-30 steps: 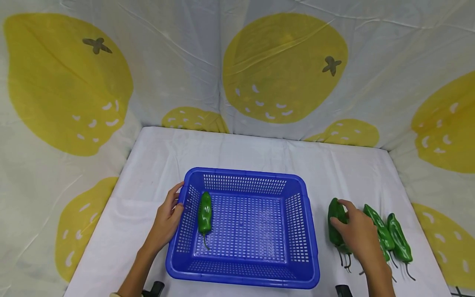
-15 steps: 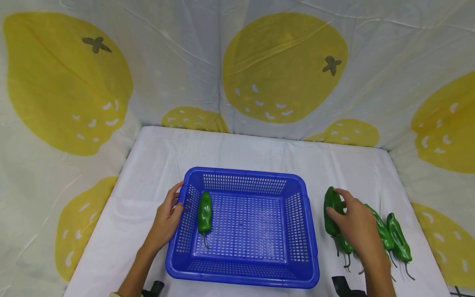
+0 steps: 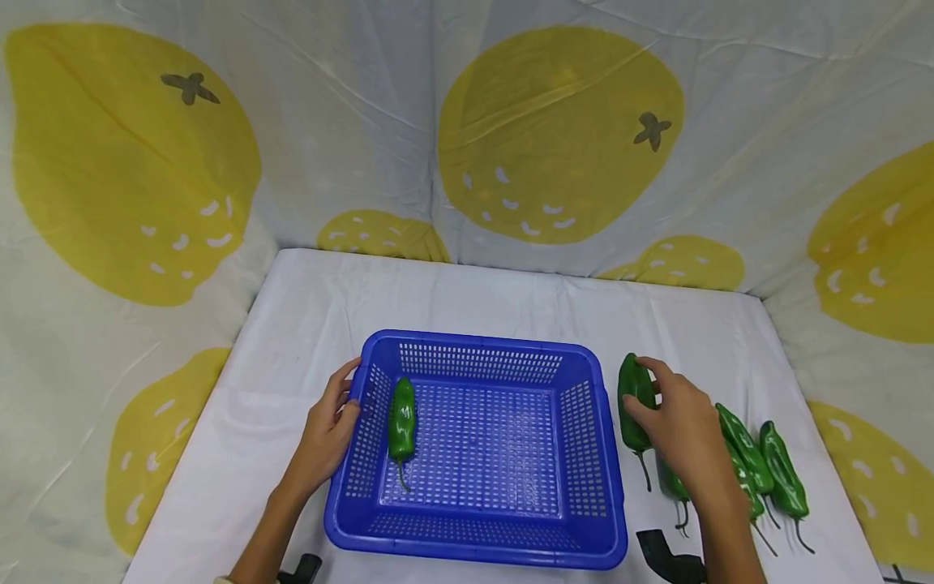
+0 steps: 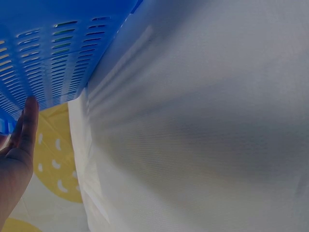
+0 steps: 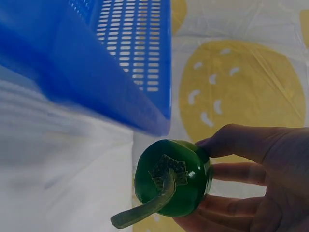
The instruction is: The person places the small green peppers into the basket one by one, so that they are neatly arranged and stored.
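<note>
A blue plastic basket (image 3: 477, 560) with slotted walls stands on the white cloth. One green pepper (image 3: 402, 422) lies inside, near its left wall. My left hand (image 3: 330, 430) rests against the basket's left side; in the left wrist view its fingers (image 4: 30, 121) lie fairly straight along the outer wall. Just right of the basket, my right hand (image 3: 679, 422) pinches another green pepper (image 3: 633, 397) between thumb and fingers, stem toward me. The right wrist view shows that pepper (image 5: 166, 181) end-on, apart from the basket wall.
Several more green peppers (image 3: 784, 470) lie on the cloth to the right, partly covered by my right forearm. Lemon-printed fabric (image 3: 562, 134) walls in the back and sides. Black curved pieces (image 3: 667, 560) show near both wrists.
My right hand has drawn the pepper away from the group, left and farther back toward the basket. The left hand and the basket have hardly moved.
</note>
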The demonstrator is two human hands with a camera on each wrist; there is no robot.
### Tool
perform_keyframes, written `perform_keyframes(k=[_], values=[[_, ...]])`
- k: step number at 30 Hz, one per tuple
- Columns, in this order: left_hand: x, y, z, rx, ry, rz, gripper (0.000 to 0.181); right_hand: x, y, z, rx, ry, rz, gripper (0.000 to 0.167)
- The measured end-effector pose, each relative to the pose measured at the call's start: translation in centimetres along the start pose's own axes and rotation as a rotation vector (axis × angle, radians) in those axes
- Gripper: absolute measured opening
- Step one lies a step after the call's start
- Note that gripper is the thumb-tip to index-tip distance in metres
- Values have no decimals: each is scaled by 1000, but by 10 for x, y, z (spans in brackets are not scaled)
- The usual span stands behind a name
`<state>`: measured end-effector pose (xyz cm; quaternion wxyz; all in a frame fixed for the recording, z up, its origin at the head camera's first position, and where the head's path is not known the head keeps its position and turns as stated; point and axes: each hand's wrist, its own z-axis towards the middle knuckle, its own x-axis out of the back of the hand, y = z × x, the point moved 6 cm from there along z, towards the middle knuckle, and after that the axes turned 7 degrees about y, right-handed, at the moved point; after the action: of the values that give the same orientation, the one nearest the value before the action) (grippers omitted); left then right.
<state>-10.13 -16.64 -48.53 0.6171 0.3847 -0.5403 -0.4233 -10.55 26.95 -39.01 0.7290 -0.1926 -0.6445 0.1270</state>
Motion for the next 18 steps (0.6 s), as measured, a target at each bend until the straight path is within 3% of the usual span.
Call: perform_keyframes(k=[18], values=[[0,-2,0,1,1,9,61,-10,-35,14,41,-30,78,54]])
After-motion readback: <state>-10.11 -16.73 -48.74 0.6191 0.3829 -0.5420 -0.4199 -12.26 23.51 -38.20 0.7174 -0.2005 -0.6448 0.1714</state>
